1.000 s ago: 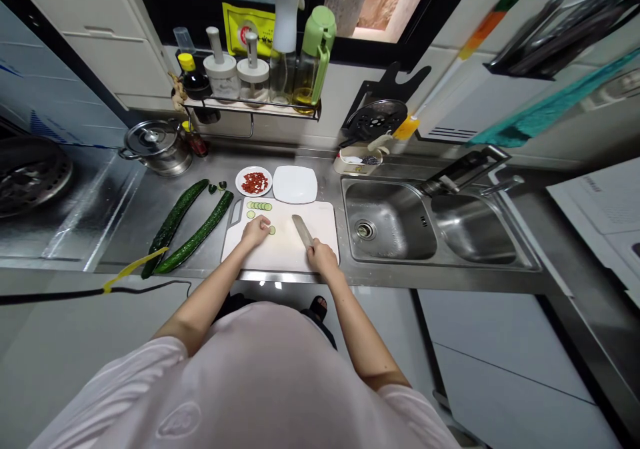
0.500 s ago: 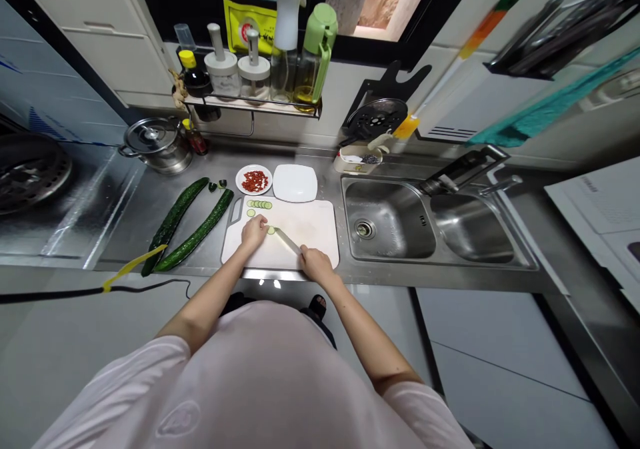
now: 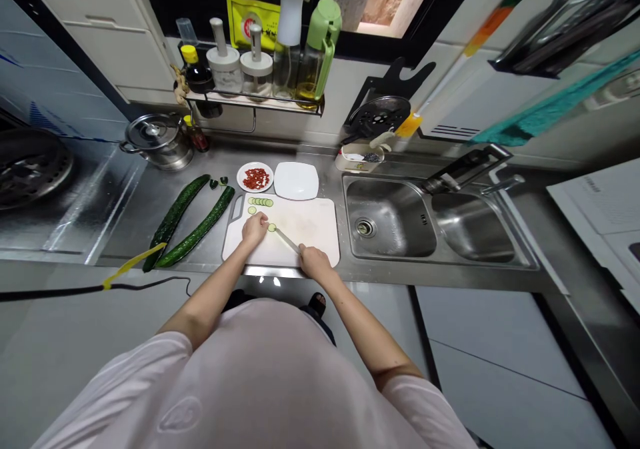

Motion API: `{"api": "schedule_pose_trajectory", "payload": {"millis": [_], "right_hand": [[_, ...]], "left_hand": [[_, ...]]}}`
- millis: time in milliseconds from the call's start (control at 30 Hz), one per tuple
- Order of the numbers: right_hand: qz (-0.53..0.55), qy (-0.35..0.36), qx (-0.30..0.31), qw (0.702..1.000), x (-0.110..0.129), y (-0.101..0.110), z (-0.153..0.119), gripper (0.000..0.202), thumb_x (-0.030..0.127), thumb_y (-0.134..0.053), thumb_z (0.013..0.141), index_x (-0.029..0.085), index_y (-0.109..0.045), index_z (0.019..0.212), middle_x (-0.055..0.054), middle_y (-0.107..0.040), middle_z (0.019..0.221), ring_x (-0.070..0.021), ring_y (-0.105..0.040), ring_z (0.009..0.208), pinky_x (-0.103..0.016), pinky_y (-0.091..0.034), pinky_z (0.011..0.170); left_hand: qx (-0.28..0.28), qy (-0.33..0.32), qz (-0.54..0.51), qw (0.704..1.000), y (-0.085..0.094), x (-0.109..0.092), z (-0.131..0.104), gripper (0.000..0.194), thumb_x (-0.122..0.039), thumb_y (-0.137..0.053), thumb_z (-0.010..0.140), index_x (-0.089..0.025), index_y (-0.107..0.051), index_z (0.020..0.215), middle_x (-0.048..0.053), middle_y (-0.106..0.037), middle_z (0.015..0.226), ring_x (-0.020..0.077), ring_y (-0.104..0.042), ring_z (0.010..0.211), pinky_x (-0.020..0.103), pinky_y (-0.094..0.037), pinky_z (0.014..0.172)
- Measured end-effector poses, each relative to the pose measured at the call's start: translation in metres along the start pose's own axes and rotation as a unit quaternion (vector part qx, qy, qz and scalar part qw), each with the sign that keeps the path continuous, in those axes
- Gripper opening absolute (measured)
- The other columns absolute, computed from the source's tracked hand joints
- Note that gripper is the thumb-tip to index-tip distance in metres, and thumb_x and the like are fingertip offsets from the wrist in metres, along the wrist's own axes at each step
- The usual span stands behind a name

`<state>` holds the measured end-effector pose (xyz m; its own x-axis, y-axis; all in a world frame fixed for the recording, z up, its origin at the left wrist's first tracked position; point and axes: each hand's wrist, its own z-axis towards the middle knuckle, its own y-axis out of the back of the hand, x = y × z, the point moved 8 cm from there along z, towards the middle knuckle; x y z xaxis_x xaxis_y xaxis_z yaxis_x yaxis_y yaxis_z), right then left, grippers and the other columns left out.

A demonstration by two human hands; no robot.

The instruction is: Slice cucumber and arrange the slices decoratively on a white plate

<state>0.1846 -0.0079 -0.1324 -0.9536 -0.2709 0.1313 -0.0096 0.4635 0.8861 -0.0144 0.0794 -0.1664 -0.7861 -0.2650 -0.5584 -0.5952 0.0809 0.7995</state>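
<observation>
The steel counter (image 3: pixel 125 226) bears a cutting board (image 3: pixel 314 224)

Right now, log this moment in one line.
left hand: beside cucumber slice | right hand: gripping knife | knife tip: by slice | beneath: cutting board

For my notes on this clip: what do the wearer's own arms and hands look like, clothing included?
The left hand and right hand are bare, with no gloves, watch or bracelet visible. The forearms are uncovered too. The shirt is pale, pinkish white, with short, loose sleeves and a faint oval emblem, too unclear to read.
</observation>
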Motion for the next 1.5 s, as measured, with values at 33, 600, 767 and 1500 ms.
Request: {"api": "schedule_pose_trajectory", "payload": {"millis": [33,600,767,1500], "right_hand": [[0.000,0.001,0.005,1.000,0.001,-0.001,0.000,0.024,0.014,-0.037,0.091,0.015,-0.050,0.111,-0.013,-0.066,0.094,-0.0251,-0.064,0.089,-0.031,-0.045,0.072],[-0.001,0.019,0.034,0.999,0.004,0.000,0.007,0.026,0.006,-0.038,0.087,0.013,-0.051,0.109,-0.015,-0.065,0.098,-0.0241,-0.065,0.092,-0.031,-0.047,0.073],[-0.002,0.028,0.031,0.999,0.008,0.005,0.010,0.027,0.006,-0.038,0.087,0.013,-0.052,0.109,-0.015,-0.065,0.099,-0.0240,-0.064,0.094,-0.031,-0.048,0.074],[0.003,0.023,0.048,0.999,0.017,0.014,0.020,0.028,0.005,-0.037,0.088,0.012,-0.055,0.109,-0.015,-0.066,0.101,-0.0227,-0.064,0.096,-0.029,-0.047,0.075]], "left_hand": [[0.001,0.003,-0.001,1.000,0.000,0.000,0.000,0.015,-0.023,-0.058,0.080,-0.025,-0.063,0.094,0.000,-0.068,0.087,0.0170,-0.061,0.084,0.025,-0.041,0.069],[0.007,0.000,0.008,1.000,-0.002,0.001,0.002,0.017,-0.023,-0.058,0.080,-0.025,-0.063,0.095,0.001,-0.068,0.087,0.0166,-0.060,0.083,0.025,-0.041,0.069],[0.006,0.000,0.005,1.000,-0.003,0.003,0.004,0.017,-0.023,-0.057,0.079,-0.025,-0.063,0.095,0.001,-0.068,0.088,0.0165,-0.060,0.084,0.025,-0.041,0.069],[0.013,0.002,-0.003,1.000,-0.002,0.004,0.005,0.016,-0.025,-0.059,0.079,-0.026,-0.063,0.094,0.000,-0.068,0.087,0.0158,-0.060,0.081,0.024,-0.040,0.066]]}}
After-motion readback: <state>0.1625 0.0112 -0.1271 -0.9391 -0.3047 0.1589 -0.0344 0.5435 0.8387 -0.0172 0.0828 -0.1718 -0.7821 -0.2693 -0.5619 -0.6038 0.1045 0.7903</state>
